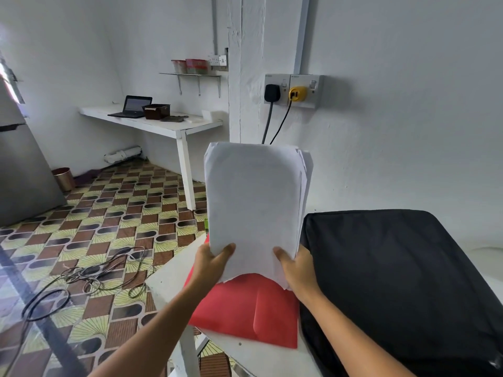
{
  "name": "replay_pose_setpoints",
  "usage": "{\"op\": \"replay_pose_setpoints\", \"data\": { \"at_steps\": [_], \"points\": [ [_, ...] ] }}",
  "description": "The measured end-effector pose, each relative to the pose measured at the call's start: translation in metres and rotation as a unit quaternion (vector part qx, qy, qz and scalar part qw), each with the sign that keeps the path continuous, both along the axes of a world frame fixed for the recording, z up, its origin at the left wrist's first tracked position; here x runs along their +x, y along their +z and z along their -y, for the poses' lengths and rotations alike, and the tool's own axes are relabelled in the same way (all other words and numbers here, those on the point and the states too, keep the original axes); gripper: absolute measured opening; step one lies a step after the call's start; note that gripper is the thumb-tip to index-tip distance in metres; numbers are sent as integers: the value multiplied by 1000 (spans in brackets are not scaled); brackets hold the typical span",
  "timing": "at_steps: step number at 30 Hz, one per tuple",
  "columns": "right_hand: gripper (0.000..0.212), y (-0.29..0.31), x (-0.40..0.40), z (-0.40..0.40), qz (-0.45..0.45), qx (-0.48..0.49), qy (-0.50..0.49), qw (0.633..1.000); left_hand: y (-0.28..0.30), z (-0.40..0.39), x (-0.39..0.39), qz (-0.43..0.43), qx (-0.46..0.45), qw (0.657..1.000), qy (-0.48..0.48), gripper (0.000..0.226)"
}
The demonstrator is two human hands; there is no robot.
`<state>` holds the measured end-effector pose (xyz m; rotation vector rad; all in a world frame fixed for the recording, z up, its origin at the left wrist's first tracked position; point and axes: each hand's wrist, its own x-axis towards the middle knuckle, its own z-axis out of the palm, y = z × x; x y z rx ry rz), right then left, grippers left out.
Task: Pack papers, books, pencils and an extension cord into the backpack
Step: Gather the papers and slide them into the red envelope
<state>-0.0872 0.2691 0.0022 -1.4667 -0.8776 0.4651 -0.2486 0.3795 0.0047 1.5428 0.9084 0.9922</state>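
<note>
Both hands are holding a stack of white paper sheets point(255, 208) upright above the white table point(168, 281) — the left hand point(211, 263) is gripping the bottom left corner, thumb on the front, and the right hand point(298, 270) is gripping the bottom right the same way. Beneath the stack a flat red paper folder point(253, 311) is lying on the table, just beside the black fabric backpack point(394, 281) — which is lying flat at the right. A tangle of dark cable point(89, 276) is lying on the patterned tile floor point(114, 213) at the left.

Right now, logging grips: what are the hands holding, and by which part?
Both hands, left and right, grip a stack of white papers by its bottom corners.
</note>
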Motion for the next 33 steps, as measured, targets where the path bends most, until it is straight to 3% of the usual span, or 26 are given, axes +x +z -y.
{"op": "replay_pose_setpoints", "data": {
  "at_steps": [4, 8, 12, 14, 19, 27, 33],
  "points": [
    [17, 1, 3, 3, -31, 16, 3, 999, 22, -11, -12, 50, -56, 994, -83, 58],
    [12, 7, 8, 6, -47, 16, 29, 998, 53, -38, -23, 75, -84, 978, -177, 75],
    [16, 13, 6, 11, -59, 8, 72, 996, 59, -50, -27, 99, -111, 969, -199, 89],
    [19, 19, 6, 12, -67, 0, 90, 994, 57, -49, -27, 90, -98, 974, -181, 80],
    [16, 40, 7, 12, -68, 28, 73, 995, 56, -48, -19, 64, -17, 994, -89, 17],
    [8, 75, 7, 5, -151, 137, 5, 979, 60, -31, -15, 106, 38, 991, -70, 20],
    [16, 49, -8, 6, -105, 86, -5, 991, 21, -6, -4, 61, -55, 996, -29, 15]
  ]
}}
